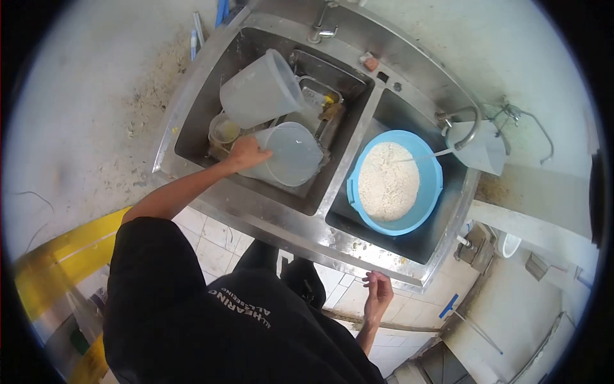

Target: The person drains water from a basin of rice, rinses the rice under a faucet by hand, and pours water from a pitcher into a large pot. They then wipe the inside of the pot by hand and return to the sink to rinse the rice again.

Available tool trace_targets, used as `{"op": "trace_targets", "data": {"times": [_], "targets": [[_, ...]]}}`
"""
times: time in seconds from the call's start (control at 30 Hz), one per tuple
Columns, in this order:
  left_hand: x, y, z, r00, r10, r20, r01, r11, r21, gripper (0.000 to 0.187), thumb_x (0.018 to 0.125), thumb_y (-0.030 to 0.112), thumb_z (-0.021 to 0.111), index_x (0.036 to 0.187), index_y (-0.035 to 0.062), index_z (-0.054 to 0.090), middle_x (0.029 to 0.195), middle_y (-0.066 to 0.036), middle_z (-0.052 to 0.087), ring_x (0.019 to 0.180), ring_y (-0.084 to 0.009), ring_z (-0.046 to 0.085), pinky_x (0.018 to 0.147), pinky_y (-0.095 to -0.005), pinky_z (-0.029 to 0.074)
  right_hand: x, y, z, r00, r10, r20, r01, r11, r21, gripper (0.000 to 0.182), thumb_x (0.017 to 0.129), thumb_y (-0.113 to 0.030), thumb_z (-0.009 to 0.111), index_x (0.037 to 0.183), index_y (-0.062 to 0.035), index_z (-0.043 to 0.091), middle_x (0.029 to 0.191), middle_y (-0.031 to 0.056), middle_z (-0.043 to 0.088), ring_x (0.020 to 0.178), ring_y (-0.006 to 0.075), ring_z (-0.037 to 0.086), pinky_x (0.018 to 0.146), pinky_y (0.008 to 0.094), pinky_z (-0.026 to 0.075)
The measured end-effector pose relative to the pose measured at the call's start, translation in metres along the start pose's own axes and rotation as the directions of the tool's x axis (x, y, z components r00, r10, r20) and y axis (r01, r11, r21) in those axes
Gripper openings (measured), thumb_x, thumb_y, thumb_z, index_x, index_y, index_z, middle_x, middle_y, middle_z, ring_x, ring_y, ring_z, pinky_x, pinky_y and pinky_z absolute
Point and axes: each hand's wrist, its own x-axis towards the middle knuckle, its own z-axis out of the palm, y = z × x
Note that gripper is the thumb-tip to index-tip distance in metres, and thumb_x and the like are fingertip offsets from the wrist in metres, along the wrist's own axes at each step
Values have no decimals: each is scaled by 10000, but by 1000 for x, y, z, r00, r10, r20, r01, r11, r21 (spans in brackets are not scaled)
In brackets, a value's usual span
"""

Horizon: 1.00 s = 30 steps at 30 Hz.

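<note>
My left hand (pixel 248 154) is closed on a translucent plastic bucket (pixel 294 157), which lies tilted in the left sink basin. A second translucent bucket (pixel 256 89) leans just behind it, and a small clear round container (pixel 224 130) sits to its left. Beyond the sink's front edge, my right hand (pixel 378 291) hangs with loosely bent fingers and nothing visible in it. In the right basin stands a light blue tub (pixel 432 198) holding white grains (pixel 387 182) that look like rice. A thin stream of water runs from the tap (pixel 470 137) into the tub.
A metal tray (pixel 313 86) with a yellow scrap lies in the left basin. Another tap (pixel 322 33) and a reddish block (pixel 369 61) are on the back ledge. A white panel-like thing (pixel 480 147) stands by the right tap. A blue squeegee (pixel 449 306) is at lower right.
</note>
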Motion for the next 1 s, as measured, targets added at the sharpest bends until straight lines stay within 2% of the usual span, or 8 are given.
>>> {"op": "trace_targets", "data": {"times": [0.17,0.27,0.37,0.43,0.63,0.77,0.83,1.0], "targets": [[-22,6,-45,995,-95,-24,94,995,-23,550,739,455,676,700,-93,658,707,-243,652,696,-407,650,697,-445,513,-18,-15,6,1000,-10,11,9,998,64,146,927,-124,633,1028,-19,627,917,98,676,785,155,630,679,265,488],[-58,10,-75,962,-112,-247,61,977,-206,525,764,414,681,578,-68,591,548,-190,569,566,-306,622,583,-413,479,-6,-9,10,997,-59,57,51,992,119,163,928,-143,633,1033,-19,628,928,95,674,801,156,632,686,269,490],[-93,20,-110,951,-207,-231,115,927,-358,446,758,328,695,632,-94,625,583,-170,619,580,-268,643,586,-378,481,18,-10,30,965,-61,254,14,983,184,196,954,-160,593,1084,-16,620,1002,73,650,875,147,626,743,281,494],[-113,17,-116,933,-278,-226,91,794,-601,386,776,268,646,541,-32,584,503,-67,546,484,-132,517,471,-316,359,41,5,64,880,-89,467,21,989,149,239,958,-210,595,1135,-50,614,1057,49,649,968,156,619,782,277,490],[-203,95,-145,864,-381,-328,-142,440,-886,318,777,203,615,493,88,528,487,18,465,462,-69,378,465,-263,231,92,11,225,430,232,872,-779,584,229,961,857,-743,424,1504,-75,179,1486,233,262,1294,333,410,1040,473,369],[-263,119,-137,761,-520,-387,-212,365,-907,283,784,194,625,537,67,569,503,7,490,473,-73,402,473,-253,279,67,-37,262,436,299,849,-824,511,244,967,834,-769,423,1503,-109,196,1444,211,348,1317,349,381,1064,524,326],[-299,118,-129,755,-533,-382,-238,321,-917,275,785,193,626,550,57,579,508,8,495,474,-73,413,471,-251,290,42,-54,232,467,-13,884,-753,519,406,855,880,-715,409,1491,-144,230,1441,161,365,1345,354,342,1075,552,294],[-396,118,-91,680,-583,-444,-281,352,-893,263,794,183,619,578,33,600,525,15,509,483,-63,436,465,-239,313,-13,-32,208,353,-159,922,-668,646,368,580,997,-481,373,1470,-166,254,1508,166,275,1356,355,340,1085,561,287]]}}
